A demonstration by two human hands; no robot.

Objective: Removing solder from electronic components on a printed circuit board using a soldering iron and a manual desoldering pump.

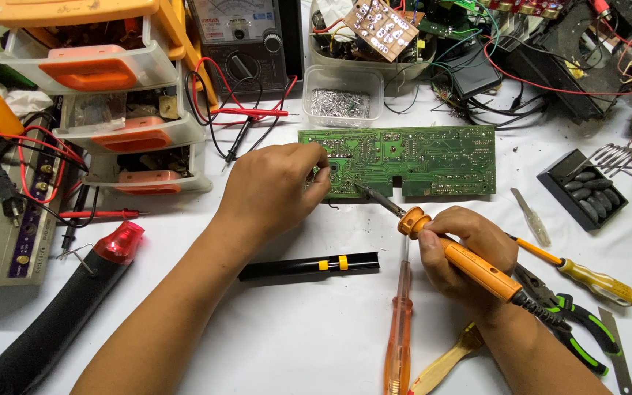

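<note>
A long green circuit board (pixel 418 157) lies solder side up on the white table. My left hand (pixel 272 192) rests on its left end, fingers pinched at the board's lower left edge; whether they hold something is too small to tell. My right hand (pixel 462 252) grips an orange soldering iron (pixel 469 267), and the iron's metal tip touches the board near its lower middle.
A black tube with yellow bands (pixel 309 266) and an orange screwdriver (pixel 398 329) lie in front of me. Pliers (pixel 572 314) and a yellow screwdriver (pixel 587 278) sit at the right. Orange drawers (pixel 111 95), a multimeter (pixel 243 36), probes and a black hot-air tool (pixel 60 314) occupy the left.
</note>
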